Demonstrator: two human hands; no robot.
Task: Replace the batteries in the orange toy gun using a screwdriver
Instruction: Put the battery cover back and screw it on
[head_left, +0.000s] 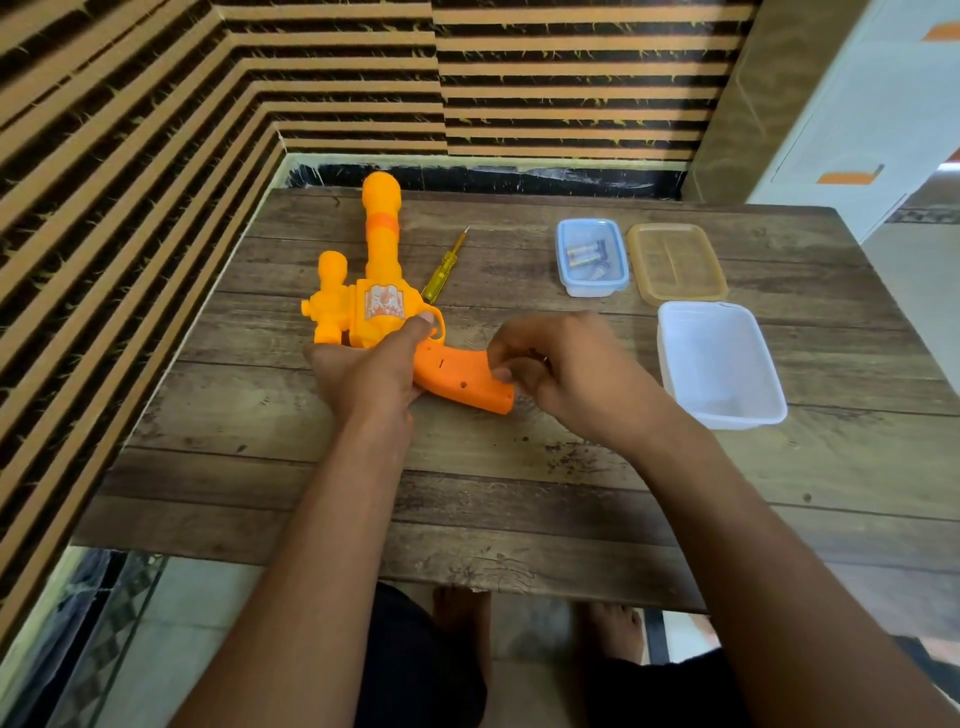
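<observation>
While the orange plastic toy gun lies on the brown wood-plank surface, left hand grips its trigger area. The right hand is curled, thumb on handle butt, grip unclear. Beside the barrel lies a yellow translucent screwdriver; farther right, batteries in a clear blue-rimmed tub.

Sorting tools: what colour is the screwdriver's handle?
The screwdriver handle is translucent yellow, seen in the head view.

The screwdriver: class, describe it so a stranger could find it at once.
Start at the wooden table. Just right of the toy gun barrel lies the screwdriver, tip toward the wall. It alone is thin, with a clear yellow handle.
</observation>
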